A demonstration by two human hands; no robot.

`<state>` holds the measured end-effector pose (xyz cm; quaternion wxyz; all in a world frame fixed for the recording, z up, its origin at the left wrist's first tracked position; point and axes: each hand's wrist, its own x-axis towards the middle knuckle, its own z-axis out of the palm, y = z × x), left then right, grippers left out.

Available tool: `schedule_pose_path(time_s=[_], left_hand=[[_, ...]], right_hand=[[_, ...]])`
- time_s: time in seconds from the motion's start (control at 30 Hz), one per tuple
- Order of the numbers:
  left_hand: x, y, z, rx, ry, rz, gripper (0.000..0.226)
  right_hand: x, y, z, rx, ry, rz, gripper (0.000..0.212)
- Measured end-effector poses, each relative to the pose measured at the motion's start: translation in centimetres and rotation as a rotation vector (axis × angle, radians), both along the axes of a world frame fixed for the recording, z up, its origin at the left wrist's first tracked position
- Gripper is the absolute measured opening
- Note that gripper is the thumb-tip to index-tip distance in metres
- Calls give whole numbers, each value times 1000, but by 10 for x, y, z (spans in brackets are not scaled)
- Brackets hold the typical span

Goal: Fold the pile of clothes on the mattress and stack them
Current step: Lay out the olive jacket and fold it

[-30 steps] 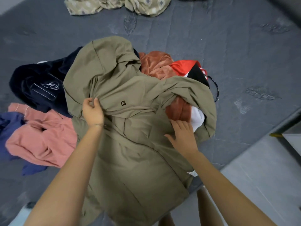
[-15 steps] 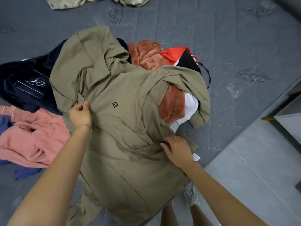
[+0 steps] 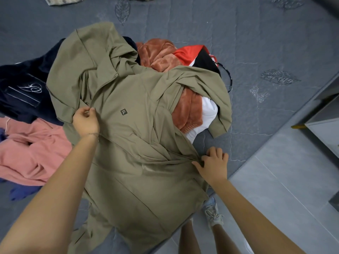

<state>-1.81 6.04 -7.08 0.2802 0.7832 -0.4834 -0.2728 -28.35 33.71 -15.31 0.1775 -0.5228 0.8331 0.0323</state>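
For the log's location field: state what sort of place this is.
Probably a bedroom at home. A grey quilted mattress with stitched leaf motifs bears a heap of loose clothes, an olive jacket on top. Grey floor tiles run beside it, and the corner of some pale furniture shows at the right edge.

Grey quilted mattress (image 3: 183, 24), olive jacket (image 3: 139, 143), navy top (image 3: 23, 92), pink garment (image 3: 31, 153) on it

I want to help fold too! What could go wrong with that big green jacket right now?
The olive jacket lies draped over the rust fleece and white garment, so pulling it may drag those along and scatter the pile. Its lower part hangs past the mattress edge and could slide to the floor. The left hand and right hand pinch only small bits, which might slip.
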Motion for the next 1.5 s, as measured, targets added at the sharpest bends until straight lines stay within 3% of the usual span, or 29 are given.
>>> schedule_pose_path(time_s=[0.07, 0.17, 0.23, 0.27, 0.33, 0.47, 0.57, 0.67, 0.8, 0.9, 1.1, 1.2, 1.27, 1.4, 1.5], left_hand=[[0, 2, 2, -2, -10, -10, 31], [3, 4, 2, 11, 32, -15, 29], [4, 6, 1, 13, 58, -15, 15], [3, 8, 2, 17, 59, -21, 6], [2, 12, 3, 13, 51, -36, 24], [-1, 14, 7, 16, 80, -41, 30], [-3, 17, 8, 21, 101, -34, 30], [-7, 21, 9, 17, 88, -42, 31], [-10, 21, 11, 37, 78, -30, 30], [-12, 19, 10, 55, 116, -2, 29], [-19, 11, 5, 106, 267, 69, 27], [-28, 9, 4, 76, 287, 104, 31], [-30, 8, 1, 68, 263, 106, 33], [-24, 5, -5, 76, 210, 102, 32], [-19, 5, -9, 77, 185, 99, 30]], right_hand=[[-4, -1, 5, 85, -135, -3, 36], [-7, 4, 9, 233, -466, -170, 35], [-7, 9, 15, 88, -641, -367, 35], [-6, 11, 18, 15, -660, -452, 33], [-7, 18, 18, -14, -598, -531, 37], [-14, 35, 7, 221, -550, -472, 60], [-15, 48, 3, 255, -529, -419, 48], [-19, 60, 5, 109, -500, -388, 34], [-23, 66, 25, -142, -740, -553, 19], [-22, 68, 46, -211, -986, -619, 11], [-7, 77, 60, 151, -1291, -454, 16], [10, 85, 50, 416, -1291, -330, 11], [18, 85, 39, 468, -1260, -342, 19], [9, 65, 23, 10, -936, -559, 11], [-9, 48, 9, -220, -711, -546, 29]])
